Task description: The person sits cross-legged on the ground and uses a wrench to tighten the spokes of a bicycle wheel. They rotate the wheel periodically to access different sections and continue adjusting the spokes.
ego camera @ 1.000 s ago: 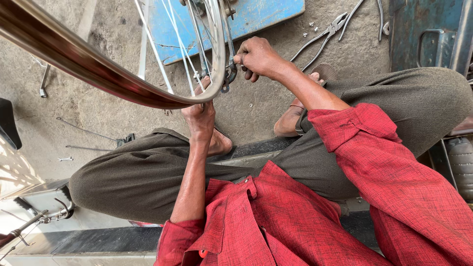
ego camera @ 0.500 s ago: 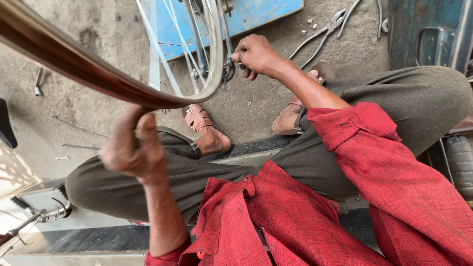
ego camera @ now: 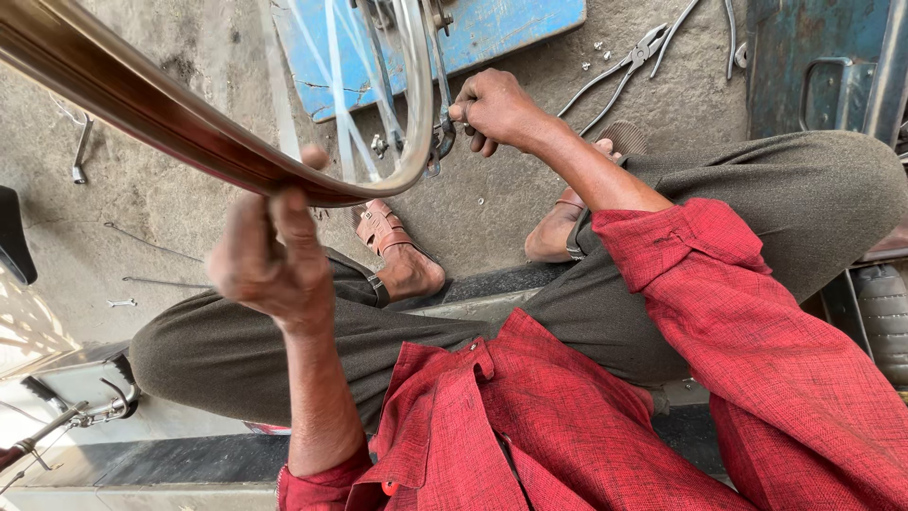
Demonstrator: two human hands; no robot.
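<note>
Head view: left hand clenched on the wheel rim, its grip at 9 o'clock. Rim's long arc runs from 10 toward 1 o'clock. Right hand grasps a small tool at the rim's far end, at 12 o'clock.

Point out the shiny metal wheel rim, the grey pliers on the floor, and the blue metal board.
shiny metal wheel rim (ego camera: 161, 109), head view, curved outer band
grey pliers (ego camera: 619, 68), head view, handles
blue metal board (ego camera: 511, 24), head view, flat face
</note>
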